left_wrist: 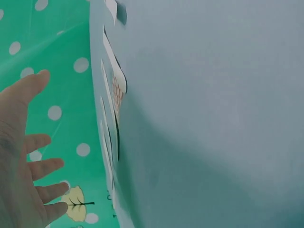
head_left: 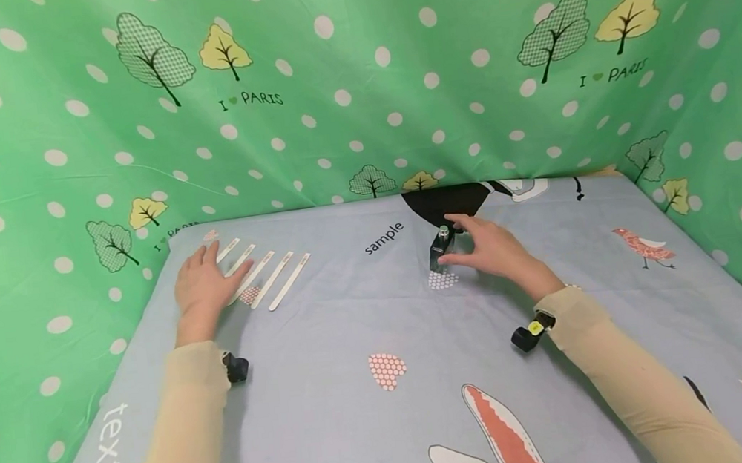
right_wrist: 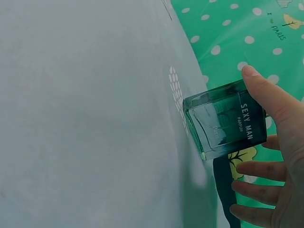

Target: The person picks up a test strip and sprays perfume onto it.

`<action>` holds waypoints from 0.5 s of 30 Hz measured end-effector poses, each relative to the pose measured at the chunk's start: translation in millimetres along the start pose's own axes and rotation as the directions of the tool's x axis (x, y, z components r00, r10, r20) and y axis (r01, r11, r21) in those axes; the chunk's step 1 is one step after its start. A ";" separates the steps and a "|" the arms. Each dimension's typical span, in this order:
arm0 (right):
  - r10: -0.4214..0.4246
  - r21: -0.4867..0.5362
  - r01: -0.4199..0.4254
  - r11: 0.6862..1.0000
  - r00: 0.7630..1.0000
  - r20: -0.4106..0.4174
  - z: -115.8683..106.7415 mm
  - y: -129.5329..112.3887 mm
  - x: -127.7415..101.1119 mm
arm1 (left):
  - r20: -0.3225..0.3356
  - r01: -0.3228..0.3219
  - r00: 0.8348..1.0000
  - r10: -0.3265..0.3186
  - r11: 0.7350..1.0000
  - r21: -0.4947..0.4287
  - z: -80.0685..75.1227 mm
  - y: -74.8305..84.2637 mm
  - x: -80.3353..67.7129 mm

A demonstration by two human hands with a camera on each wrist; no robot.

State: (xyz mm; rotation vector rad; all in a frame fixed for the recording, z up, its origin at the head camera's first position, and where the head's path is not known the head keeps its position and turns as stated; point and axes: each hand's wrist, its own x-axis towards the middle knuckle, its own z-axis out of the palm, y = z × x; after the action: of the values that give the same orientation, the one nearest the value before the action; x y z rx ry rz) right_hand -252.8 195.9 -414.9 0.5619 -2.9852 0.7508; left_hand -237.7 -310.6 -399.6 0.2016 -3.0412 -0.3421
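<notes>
A small dark green glass perfume bottle [head_left: 441, 248] [right_wrist: 223, 121] stands upright on the grey-blue cloth near the far middle of the table. My right hand [head_left: 488, 246] [right_wrist: 278, 156] is beside it on the right. Its thumb lies against the bottle's side, while the other fingers are straight and spread, off the glass. Several white paper strips [head_left: 275, 278] [left_wrist: 108, 57] lie fanned out at the far left. My left hand [head_left: 203, 281] [left_wrist: 26, 152] is flat with spread fingers over the left end of that row, covering part of it.
The printed grey-blue tablecloth [head_left: 353, 323] covers the whole table. A green polka-dot curtain [head_left: 358, 98] closes it in at the back and on both sides. A small black camera sits on each wrist [head_left: 236, 368] [head_left: 527, 336].
</notes>
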 end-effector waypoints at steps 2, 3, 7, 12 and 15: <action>0.007 0.003 -0.007 1.000 1.000 0.000 0.6 -0.6 -0.2 | 0.006 0.013 1.000 -0.013 1.000 -0.004 0.0 -2.7 -0.4; 0.007 0.004 -0.007 1.000 1.000 0.001 0.8 -0.8 -0.4 | 0.008 0.019 1.000 -0.019 1.000 -0.009 0.1 -4.4 -0.5; 0.012 0.004 -0.012 1.000 1.000 0.010 1.4 -1.2 -1.1 | 0.014 0.036 0.999 -0.036 0.999 -0.021 0.2 -10.2 -1.7; 0.014 0.014 -0.014 1.000 1.000 0.015 2.2 -0.8 -1.3 | 0.020 0.053 0.998 -0.053 0.998 -0.042 1.8 -18.5 -3.2; 0.013 0.014 -0.013 1.000 1.000 0.010 3.6 -0.3 -1.1 | 0.029 0.069 0.997 -0.068 0.996 -0.048 3.3 -23.7 -3.6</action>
State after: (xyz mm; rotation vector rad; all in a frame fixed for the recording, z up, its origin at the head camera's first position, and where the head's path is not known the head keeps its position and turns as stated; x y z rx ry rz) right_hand -251.4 194.4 -418.0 0.5487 -2.9983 0.7723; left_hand -231.6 -332.3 -408.3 0.3010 -3.0543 -0.4267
